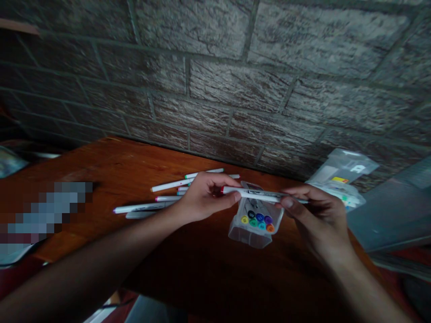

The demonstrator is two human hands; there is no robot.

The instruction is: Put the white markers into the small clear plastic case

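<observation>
- Head view: both bare forearms (134,244) come in from the bottom, cut off by the frame edge.
- The left hand (205,199) pinches a white marker (261,194) near its red end, thumb in front; most of its fingers are hidden behind.
- The right hand (319,215) grips the same marker toward its other end between thumb and fingers, which cover part of the barrel.
- Held above the surface (188,269), the marker has its long axis running left to right, dipping slightly rightward in the picture; the red end points left. Its dark printing is too blurred to read.
- Below and behind it, a clear case (249,238) rests on the surface, holding markers whose coloured ends (259,220) face the person: yellow, green, black, blues, purple, orange. The held marker crosses in front of the case's upper part.
- Loose white markers (168,185) lie left of the case, roughly sideways; the left hand and forearm hide some ends.
- At right, behind the right hand, stands another clear container (353,165), its contents indistinct.
- Farthest is a stone-block wall (215,98), dim toward the left.
</observation>
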